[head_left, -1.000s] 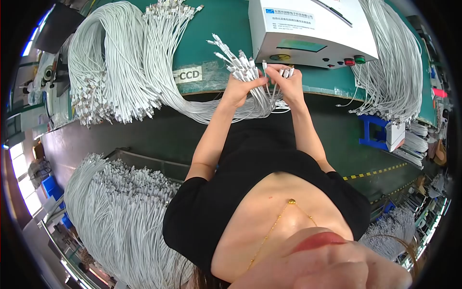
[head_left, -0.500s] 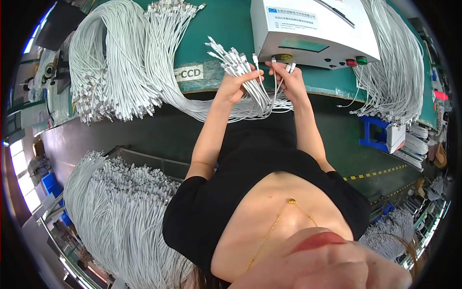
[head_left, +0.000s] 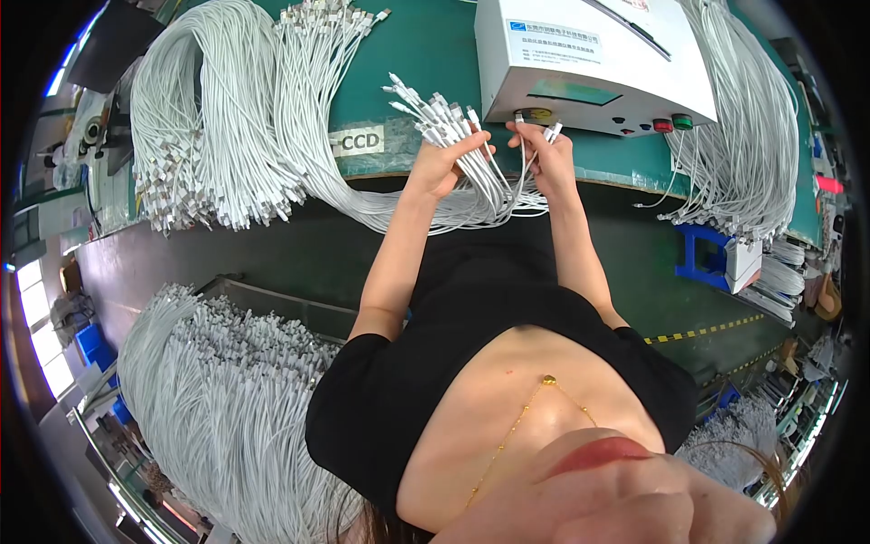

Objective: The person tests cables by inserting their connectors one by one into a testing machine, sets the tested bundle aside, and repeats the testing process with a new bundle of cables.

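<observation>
My left hand [head_left: 441,167] is closed round a bundle of white cables [head_left: 448,122], their connector ends fanned up above the fingers. Just right of it, my right hand [head_left: 549,156] holds a few white cables, with connectors [head_left: 553,131] sticking up from the fingers. One cable's connector [head_left: 519,118] stands at the yellow port [head_left: 538,113] on the front of the white machine [head_left: 598,68]; whether it is plugged in cannot be made out. The cables from both hands hang over the table's front edge and run left.
Thick bundles of white cables [head_left: 231,100] drape over the green table [head_left: 408,45] at left, beside a CCD label [head_left: 361,140]. Another bundle [head_left: 748,118] hangs at right, near a blue stool [head_left: 698,254]. A big cable pile [head_left: 236,408] lies at lower left.
My right hand has moved from beside the bundle to just under the machine's yellow port, a connector now at the port. My left hand has shifted slightly left and its bundle has tilted.
</observation>
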A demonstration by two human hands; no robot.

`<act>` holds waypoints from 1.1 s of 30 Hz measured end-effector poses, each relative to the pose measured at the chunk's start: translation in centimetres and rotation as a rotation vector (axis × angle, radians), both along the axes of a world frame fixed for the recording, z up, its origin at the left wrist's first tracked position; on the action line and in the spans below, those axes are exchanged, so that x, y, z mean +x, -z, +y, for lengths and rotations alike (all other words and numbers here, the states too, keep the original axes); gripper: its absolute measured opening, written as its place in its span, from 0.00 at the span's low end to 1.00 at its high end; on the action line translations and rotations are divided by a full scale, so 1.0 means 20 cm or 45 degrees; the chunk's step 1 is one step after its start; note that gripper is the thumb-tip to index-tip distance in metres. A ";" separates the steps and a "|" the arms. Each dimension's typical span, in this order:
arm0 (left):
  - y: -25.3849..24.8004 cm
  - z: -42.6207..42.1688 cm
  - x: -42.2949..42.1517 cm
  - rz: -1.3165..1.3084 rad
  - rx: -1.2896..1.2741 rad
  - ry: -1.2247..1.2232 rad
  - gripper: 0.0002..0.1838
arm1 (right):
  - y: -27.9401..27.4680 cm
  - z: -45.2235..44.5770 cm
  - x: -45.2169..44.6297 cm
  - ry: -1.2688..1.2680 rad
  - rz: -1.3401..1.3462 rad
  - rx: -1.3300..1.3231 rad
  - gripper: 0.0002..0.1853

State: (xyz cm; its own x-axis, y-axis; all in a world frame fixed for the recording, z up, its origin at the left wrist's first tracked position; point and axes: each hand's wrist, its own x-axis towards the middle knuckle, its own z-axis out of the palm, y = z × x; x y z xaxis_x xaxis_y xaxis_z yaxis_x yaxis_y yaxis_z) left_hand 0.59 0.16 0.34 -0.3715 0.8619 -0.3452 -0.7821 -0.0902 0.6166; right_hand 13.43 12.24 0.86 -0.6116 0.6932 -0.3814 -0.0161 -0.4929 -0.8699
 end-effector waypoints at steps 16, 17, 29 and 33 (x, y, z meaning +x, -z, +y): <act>-0.01 0.01 0.00 0.089 0.036 -0.127 0.11 | -0.04 0.05 -0.04 0.003 -0.005 0.060 0.10; -0.01 0.01 0.00 0.089 0.034 -0.139 0.11 | -0.03 0.06 -0.04 0.016 -0.029 0.071 0.09; 0.01 0.03 0.09 0.305 0.104 0.081 0.11 | -0.07 -0.09 0.01 -0.125 0.001 0.409 0.07; 0.04 0.03 0.09 0.289 0.081 0.095 0.12 | -0.04 -0.06 0.03 -0.109 0.027 0.453 0.07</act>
